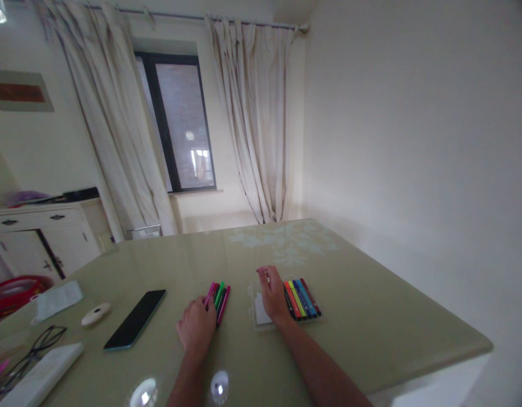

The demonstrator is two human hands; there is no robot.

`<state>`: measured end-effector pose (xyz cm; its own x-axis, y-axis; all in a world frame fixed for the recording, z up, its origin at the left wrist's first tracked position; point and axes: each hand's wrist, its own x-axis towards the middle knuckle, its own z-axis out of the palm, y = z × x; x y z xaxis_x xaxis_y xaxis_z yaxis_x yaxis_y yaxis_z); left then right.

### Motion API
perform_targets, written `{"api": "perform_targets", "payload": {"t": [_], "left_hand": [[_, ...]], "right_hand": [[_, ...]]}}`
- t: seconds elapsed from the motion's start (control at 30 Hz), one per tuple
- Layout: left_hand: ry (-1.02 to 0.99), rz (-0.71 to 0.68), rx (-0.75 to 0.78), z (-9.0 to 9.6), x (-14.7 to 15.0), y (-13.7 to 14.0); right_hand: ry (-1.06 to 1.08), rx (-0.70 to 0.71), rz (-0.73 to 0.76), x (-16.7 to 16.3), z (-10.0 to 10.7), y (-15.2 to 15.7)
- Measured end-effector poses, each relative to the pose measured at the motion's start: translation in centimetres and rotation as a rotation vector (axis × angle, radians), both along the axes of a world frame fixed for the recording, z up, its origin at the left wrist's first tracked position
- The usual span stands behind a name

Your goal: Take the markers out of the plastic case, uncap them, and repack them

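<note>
My left hand [198, 322] rests at the left side of a small group of marker pens [221, 299], pink, green and dark red, lying on the table. Its fingers are curled against a pink marker pen [209, 295] at the group's edge. Over a clear plastic case [266, 327], my right hand [272, 293] is closed, its fingertips drawn together; whatever they hold is hidden. Several marker pens [302, 298] in black, orange, yellow, blue and dark red lie side by side in the right part of the case. A white piece [262, 311] shows in its left part.
Left of my hands, a phone [136, 320] lies near a round cream object [96, 315]. Eyeglasses [44, 341], a white box-like object [47, 374] and a pale packet [59, 300] are at the far left. The table's right edge [396, 277] runs along the wall.
</note>
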<state>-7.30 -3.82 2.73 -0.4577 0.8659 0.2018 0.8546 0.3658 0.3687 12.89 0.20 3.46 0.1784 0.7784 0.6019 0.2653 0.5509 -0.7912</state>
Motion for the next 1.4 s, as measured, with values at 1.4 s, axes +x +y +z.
{"api": "perform_targets", "payload": {"t": [1.4], "left_hand": [[0.028, -0.973, 0.112, 0.3, 7.2, -2.5]], "right_hand": [[-0.568, -0.086, -0.211, 8.3, -1.6, 3.7]]}}
